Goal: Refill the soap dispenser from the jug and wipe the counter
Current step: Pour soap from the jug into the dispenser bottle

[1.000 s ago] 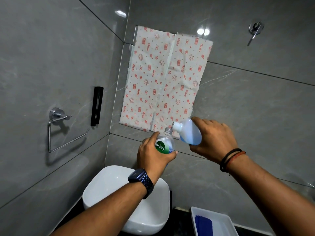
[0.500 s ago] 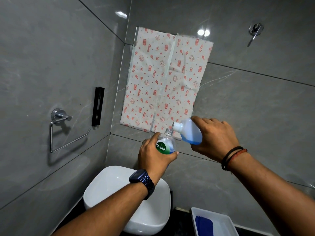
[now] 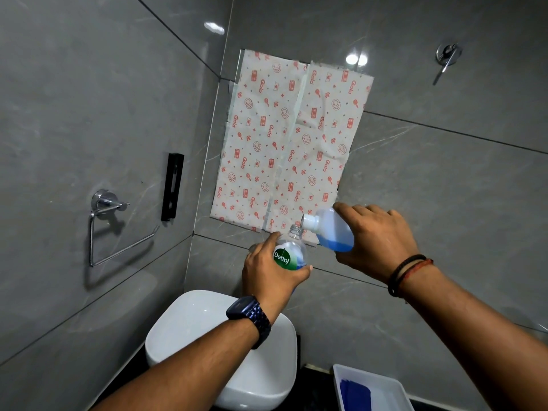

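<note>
Your left hand [image 3: 271, 275] wraps soap dispenser [image 3: 289, 253] (clear bottle, green label, cap off), held upright above white sink [image 3: 189, 327]. Your right hand [image 3: 378, 238] grips jug [image 3: 333, 232], tipped sideways, white spout just above and beside dispenser's open neck. Blue liquid pools in jug's lower side. White tray [image 3: 397, 387] with blue cloth [image 3: 354, 394] sits at lower right on dark counter [image 3: 314, 381]. Patterned paper [image 3: 284, 143] covers wall behind.

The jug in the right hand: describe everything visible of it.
The jug is a small translucent plastic bottle with a white neck, tipped so its mouth points left, just above the open dispenser. Blue liquid pools in its lower side. The right hand grips its base from above; whether liquid is flowing cannot be seen.
</note>
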